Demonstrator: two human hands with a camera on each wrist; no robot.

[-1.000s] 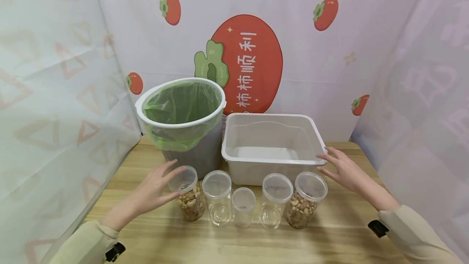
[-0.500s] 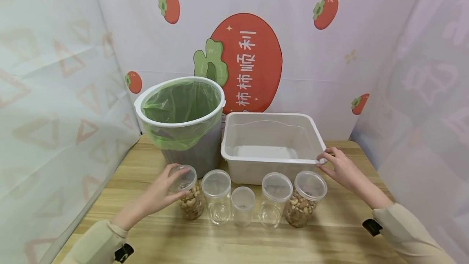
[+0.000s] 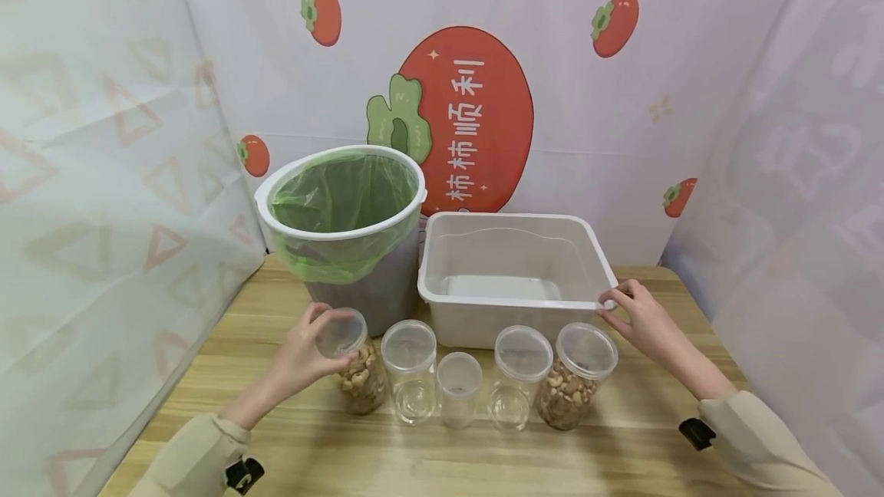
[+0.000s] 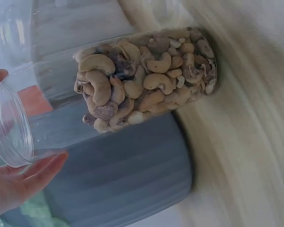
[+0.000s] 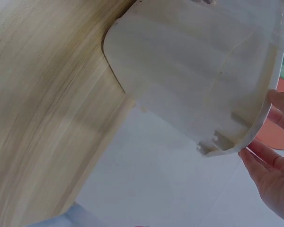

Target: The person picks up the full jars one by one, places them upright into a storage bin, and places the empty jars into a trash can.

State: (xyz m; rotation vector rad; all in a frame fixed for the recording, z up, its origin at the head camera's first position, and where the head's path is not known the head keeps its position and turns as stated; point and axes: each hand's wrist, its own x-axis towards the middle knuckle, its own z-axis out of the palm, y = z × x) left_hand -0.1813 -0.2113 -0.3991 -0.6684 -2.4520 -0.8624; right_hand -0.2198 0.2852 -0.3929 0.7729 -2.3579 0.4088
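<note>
At the left end of a row of clear lidded jars stands a jar of cashews (image 3: 361, 383), upright on the table. My left hand (image 3: 301, 353) grips it near the top, with fingers and thumb on opposite sides; the left wrist view shows them beside the jar's lid (image 4: 10, 124). Mixed cashews (image 4: 132, 80) fill its lower part. My right hand (image 3: 644, 320) pinches the front right rim corner of a white plastic tub (image 3: 511, 303). In the right wrist view, thumb and fingers hold that rim from either side. The tub has a bare inside floor.
A grey bin (image 3: 387, 294) with a green liner (image 3: 345, 198) stands behind the left jar. Two clear jars (image 3: 409, 374) (image 3: 518, 374) flank a smaller cup-like jar (image 3: 459, 390). A second nut jar (image 3: 572, 390) ends the row. Wooden tabletop (image 3: 428, 466) lies in front.
My left hand has moved onto the jar of cashews and gripped its top. The fingers of my right hand have gone from loosely spread to pinching the tub's rim corner.
</note>
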